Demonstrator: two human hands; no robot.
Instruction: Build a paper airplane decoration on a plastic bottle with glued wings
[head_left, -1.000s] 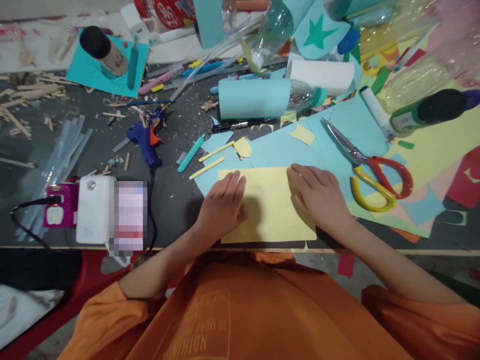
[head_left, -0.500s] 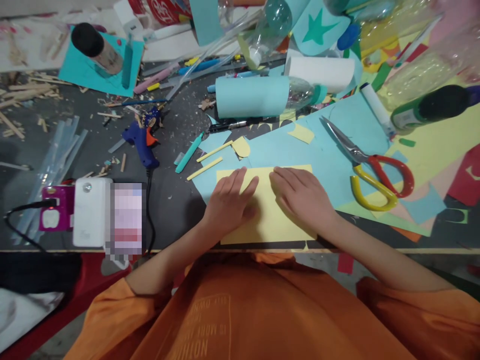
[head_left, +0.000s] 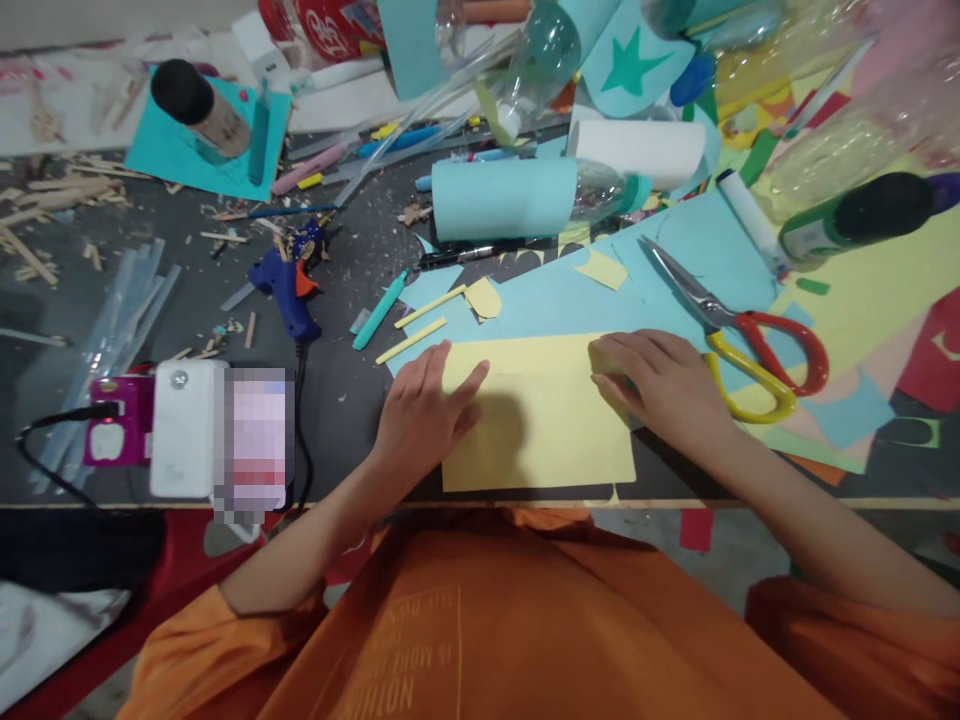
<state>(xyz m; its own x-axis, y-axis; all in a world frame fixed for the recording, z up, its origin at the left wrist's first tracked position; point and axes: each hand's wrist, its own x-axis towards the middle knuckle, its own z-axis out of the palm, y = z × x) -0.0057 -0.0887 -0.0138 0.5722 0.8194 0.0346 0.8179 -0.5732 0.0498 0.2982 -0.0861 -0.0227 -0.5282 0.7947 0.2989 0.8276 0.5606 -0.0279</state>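
Observation:
A pale yellow sheet of paper [head_left: 540, 440] lies at the table's front edge, with a faint crease near its far side. My left hand [head_left: 427, 410] rests on its left edge, palm down, thumb spread from the fingers. On the far right corner lies my right hand [head_left: 660, 385], fingers slightly bent and the thumb apart from them; its underside is hidden. Scissors [head_left: 712, 310] with red and yellow handles lie just beyond my right hand. Two thin yellow paper strips [head_left: 412, 340] and a teal marker [head_left: 381, 310] are beyond my left hand.
A blue hot glue gun [head_left: 289, 290], a white power bank [head_left: 187, 430] and a phone [head_left: 259, 440] lie at the left. Farther back are a bottle wrapped in light blue paper [head_left: 502, 200] and a dark-capped green bottle [head_left: 847, 220]. Wood scraps [head_left: 67, 190] litter the far left.
My hands have slid apart over the yellow sheet, the left to its left edge and the right to its right edge. More of the sheet's middle shows.

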